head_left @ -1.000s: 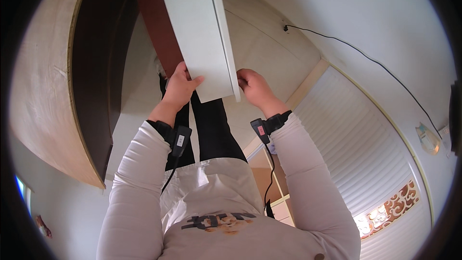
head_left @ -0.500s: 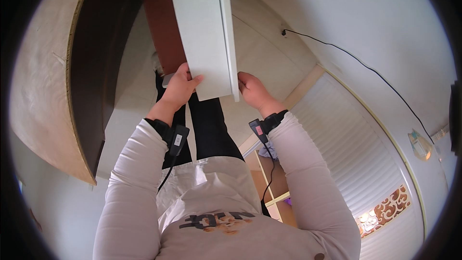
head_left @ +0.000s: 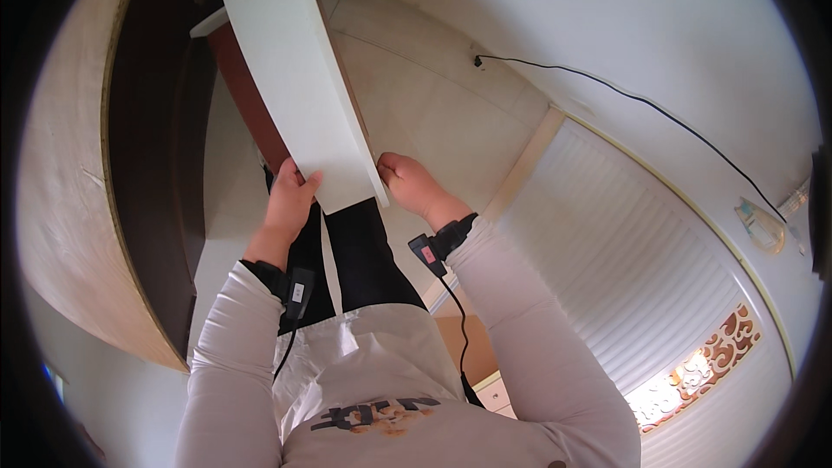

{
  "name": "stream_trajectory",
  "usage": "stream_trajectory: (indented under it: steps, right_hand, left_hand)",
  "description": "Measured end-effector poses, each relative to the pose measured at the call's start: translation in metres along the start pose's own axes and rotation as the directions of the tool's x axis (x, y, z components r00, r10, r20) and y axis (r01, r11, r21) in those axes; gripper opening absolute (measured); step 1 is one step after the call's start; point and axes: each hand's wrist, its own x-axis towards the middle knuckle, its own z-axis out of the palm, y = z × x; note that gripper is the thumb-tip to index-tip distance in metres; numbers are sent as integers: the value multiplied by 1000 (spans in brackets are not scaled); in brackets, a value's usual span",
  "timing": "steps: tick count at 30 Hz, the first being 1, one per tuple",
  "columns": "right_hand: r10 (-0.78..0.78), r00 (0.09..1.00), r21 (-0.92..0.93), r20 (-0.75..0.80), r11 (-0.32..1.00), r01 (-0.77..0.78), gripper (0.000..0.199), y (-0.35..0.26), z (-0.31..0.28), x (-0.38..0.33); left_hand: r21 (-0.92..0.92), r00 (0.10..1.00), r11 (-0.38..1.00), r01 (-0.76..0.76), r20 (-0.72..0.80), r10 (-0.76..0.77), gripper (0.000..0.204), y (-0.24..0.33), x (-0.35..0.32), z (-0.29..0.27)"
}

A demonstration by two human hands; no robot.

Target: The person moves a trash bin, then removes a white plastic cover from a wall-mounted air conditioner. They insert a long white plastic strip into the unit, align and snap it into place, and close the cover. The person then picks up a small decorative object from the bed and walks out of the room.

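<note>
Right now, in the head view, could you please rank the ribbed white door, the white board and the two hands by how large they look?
1. Ribbed white door
2. White board
3. Left hand and right hand: too alike to rank

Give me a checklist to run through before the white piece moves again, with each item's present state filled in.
1. Left hand holding the white piece, thumb on its face: ok.
2. Right hand gripping firmly: cannot tell; it is at the right edge near the close end, but its grip is partly hidden.
3. Far end clear of the dark furniture: cannot tell; they lie close in this view.
4. Close end clear of the black-trousered legs: cannot tell; it overlaps them in view.
5. Black wall cable away from the piece: ok, well off to the right.
</note>
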Motion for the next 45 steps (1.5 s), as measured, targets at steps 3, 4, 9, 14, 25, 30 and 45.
stream_trajectory:
  steps: [3, 4, 9, 14, 25, 30, 45]
  right_hand:
    - [21, 999, -32, -42, 999, -23, 21, -4, 1, -1]
    - [22, 998, -32, -52, 999, -24, 22, -4, 1, -2]
    - [59, 996, 54, -64, 997, -55, 26, 5, 2, -6]
    - [55, 976, 28, -212, 998, -50, 27, 18, 6, -4]
    - [14, 954, 8, -298, 1000, -13, 25, -8, 8, -9]
    - [-164, 941, -281, -295, 956, 79, 31, -28, 19, -9]
    - [71, 952, -529, -298, 818, -227, 28, -29, 22, 10]
  left_hand:
    - [-52, 999, 998, 45, 24, -44, 33, 1, 3, 0]
    - [-111, 997, 992, 61, 51, -55, 34, 1, 5, -1]
    - [-198, 989, 970, 138, 86, -123, 33, 1, 18, -4]
    - [-200, 982, 963, 182, 88, -168, 40, -9, 37, -10]
    - [-87, 1000, 996, -12, 7, 13, 49, -12, 36, -13]
    - [-44, 991, 992, -121, -64, 118, 48, -1, 6, -5]
    - [161, 986, 974, -160, 68, 151, 81, 6, -4, -10]
